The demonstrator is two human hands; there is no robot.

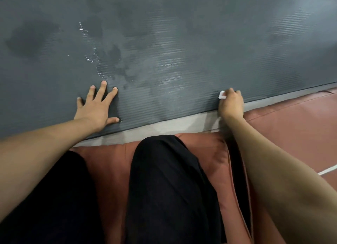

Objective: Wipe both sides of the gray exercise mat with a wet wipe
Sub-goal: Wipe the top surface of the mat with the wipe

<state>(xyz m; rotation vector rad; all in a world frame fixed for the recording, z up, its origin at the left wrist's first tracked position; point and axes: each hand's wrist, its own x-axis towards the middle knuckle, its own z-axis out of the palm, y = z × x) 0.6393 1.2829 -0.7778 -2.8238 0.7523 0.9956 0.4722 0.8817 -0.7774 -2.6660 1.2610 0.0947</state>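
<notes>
**Mat spread flat, wipe at its near edge**

Mat [182,43], gray and ribbed, fills the upper part of the view and lies flat on the floor, its near edge running from the lower left up toward the right. Dark damp patches mark the surface at the far left and around the middle, and a streak of shiny wet beads runs down toward the left hand. A strip of pale gray floor [164,127] shows just beside the near edge.

Below that strip lies a reddish-brown cushion [291,127], on which the person sits or kneels. Two legs in black trousers [164,189] rest on it, one knee pointing toward the mat.

Both bare forearms reach forward from the bottom corners. The left hand [96,107] lies palm down on the mat near its edge, fingers straight and spread apart, thumb out to the right, pressing flat and holding nothing.

The right hand [231,103] sits at the mat's near edge, well apart from the left, with its fingers curled and bunched around a small white wet wipe [222,95]. Only a crumpled bit of the wipe shows, sticking out at the hand's upper left and touching the mat.
</notes>
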